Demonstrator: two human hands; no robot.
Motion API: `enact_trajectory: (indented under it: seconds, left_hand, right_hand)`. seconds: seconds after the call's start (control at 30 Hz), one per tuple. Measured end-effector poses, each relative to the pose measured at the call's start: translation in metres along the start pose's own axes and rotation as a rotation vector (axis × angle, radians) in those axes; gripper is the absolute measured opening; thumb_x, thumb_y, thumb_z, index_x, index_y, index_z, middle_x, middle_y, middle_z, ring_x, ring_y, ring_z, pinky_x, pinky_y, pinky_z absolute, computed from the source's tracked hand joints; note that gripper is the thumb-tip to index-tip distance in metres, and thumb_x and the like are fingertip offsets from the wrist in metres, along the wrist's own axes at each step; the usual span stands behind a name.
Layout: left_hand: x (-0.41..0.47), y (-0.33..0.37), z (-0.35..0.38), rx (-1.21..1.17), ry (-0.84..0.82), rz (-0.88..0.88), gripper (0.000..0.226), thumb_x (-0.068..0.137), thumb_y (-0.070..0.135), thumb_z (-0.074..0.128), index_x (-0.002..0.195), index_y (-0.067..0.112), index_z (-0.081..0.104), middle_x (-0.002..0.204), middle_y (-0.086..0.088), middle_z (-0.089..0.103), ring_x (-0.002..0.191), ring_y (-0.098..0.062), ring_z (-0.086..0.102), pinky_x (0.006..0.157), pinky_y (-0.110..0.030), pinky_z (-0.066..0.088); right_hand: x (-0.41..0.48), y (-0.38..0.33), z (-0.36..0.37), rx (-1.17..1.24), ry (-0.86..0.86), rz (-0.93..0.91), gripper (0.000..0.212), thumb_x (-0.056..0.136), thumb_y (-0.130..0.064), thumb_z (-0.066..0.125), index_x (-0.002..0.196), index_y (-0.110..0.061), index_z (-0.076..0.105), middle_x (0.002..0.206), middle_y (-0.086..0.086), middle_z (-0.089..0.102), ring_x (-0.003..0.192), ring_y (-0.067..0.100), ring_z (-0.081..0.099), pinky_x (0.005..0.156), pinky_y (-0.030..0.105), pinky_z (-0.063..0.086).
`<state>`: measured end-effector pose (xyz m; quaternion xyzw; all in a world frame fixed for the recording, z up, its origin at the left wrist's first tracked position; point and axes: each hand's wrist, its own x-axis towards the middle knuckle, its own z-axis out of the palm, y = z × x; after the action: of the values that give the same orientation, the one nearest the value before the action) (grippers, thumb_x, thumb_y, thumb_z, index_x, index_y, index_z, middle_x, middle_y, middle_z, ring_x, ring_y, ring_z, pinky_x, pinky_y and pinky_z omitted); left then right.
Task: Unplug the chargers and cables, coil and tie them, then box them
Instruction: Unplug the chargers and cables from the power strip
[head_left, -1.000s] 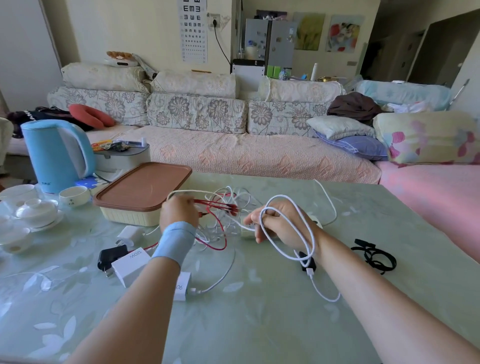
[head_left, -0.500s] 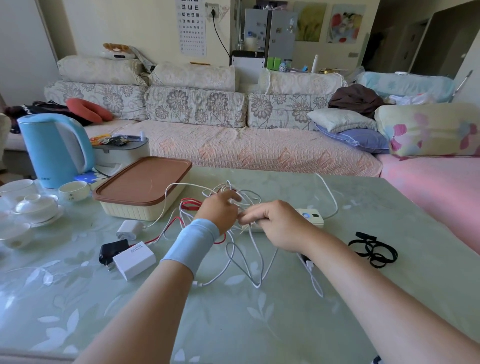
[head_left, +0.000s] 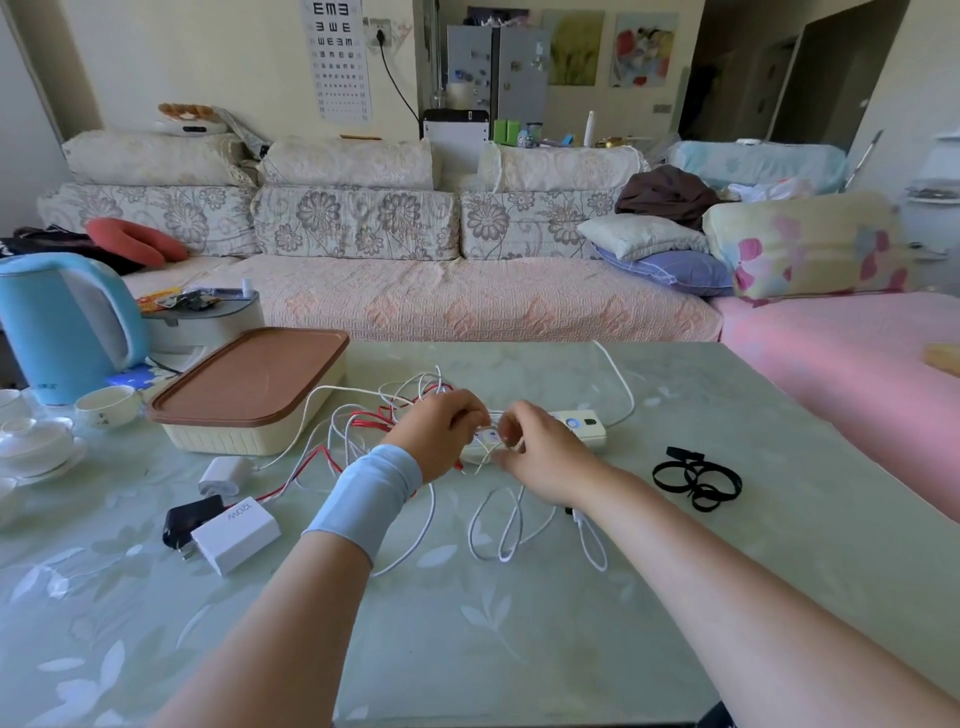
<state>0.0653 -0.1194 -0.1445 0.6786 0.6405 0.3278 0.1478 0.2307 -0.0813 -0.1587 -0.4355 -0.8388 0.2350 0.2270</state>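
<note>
At the left edge of the frame stands one blue kettle (head_left: 67, 322). Right of it on the green table (head_left: 519, 649) is one cream box (head_left: 234, 441) with its brown lid on. Below the box, lower left, lie three chargers: a small white charger (head_left: 226, 474), a black charger (head_left: 189, 522), and a big white charger (head_left: 236, 532) touching the black one. One red cable (head_left: 371, 422) runs into the tangle of white cables (head_left: 513, 519) at mid-frame; how many white ones there are I cannot tell.

My left hand (head_left: 441, 434), with a blue band on the wrist, has its fingers curled in and pinches strands of the white cables. My right hand (head_left: 540, 452), just beside it, pinches them too, thumb against forefinger. Both hands sit over one white power strip (head_left: 584, 428). Right of centre lies a heap of black ties (head_left: 696, 478), apart from the cables. They overlap too much to count.
</note>
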Motion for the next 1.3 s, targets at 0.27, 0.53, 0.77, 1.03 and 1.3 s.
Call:
enact_trajectory:
  seconds: [0.27,0.53,0.77,1.03,1.3]
  left_hand:
    - [-0.004,-0.018,0.004,-0.116,-0.1,-0.089,0.012,0.075,0.035,0.052,0.07,0.027,0.059,0.072,0.0,0.065,0.071,-0.019,0.057,0.074,-0.032,0.048]
    - [-0.004,-0.042,-0.021,0.348,0.068,-0.125,0.017,0.093,0.043,0.056,0.098,0.04,0.072,0.097,0.01,0.067,0.094,-0.021,0.062,0.074,-0.027,0.042]
    - [-0.006,-0.035,-0.016,0.347,-0.143,-0.083,0.022,0.093,0.027,0.055,0.106,0.035,0.071,0.107,0.005,0.07,0.099,-0.02,0.063,0.082,-0.027,0.049]
    - [-0.012,-0.047,-0.021,0.125,-0.051,-0.072,0.014,0.079,0.022,0.076,0.089,0.028,0.068,0.083,0.012,0.068,0.086,-0.012,0.065,0.085,-0.028,0.051]
    - [-0.011,-0.053,-0.026,0.118,0.038,0.011,0.008,0.072,0.057,0.065,0.078,0.052,0.064,0.09,0.018,0.067,0.089,-0.012,0.056,0.089,-0.033,0.047]
  right_hand:
    - [0.004,-0.007,-0.004,0.147,-0.049,-0.075,0.028,0.101,-0.015,0.046,0.09,-0.022,0.072,0.057,-0.009,0.048,0.053,0.007,0.043,0.06,0.028,0.041]
    - [0.005,-0.024,-0.015,0.373,0.085,-0.019,0.034,0.088,-0.015,0.051,0.055,-0.019,0.058,0.037,-0.01,0.034,0.04,0.005,0.033,0.051,0.026,0.025]
    - [0.01,-0.019,-0.003,-0.34,-0.051,0.124,0.045,0.085,-0.006,0.049,0.13,-0.006,0.054,0.13,0.015,0.048,0.126,0.034,0.045,0.104,0.039,0.041]
    - [0.007,-0.049,0.008,-0.311,0.014,-0.085,0.027,0.084,-0.047,0.067,0.088,-0.02,0.072,0.09,0.005,0.071,0.091,0.026,0.062,0.07,0.031,0.041]
    - [0.008,-0.056,-0.006,0.555,0.151,-0.28,0.024,0.091,-0.016,0.064,0.067,-0.017,0.068,0.064,0.008,0.061,0.065,0.008,0.051,0.065,0.023,0.039]
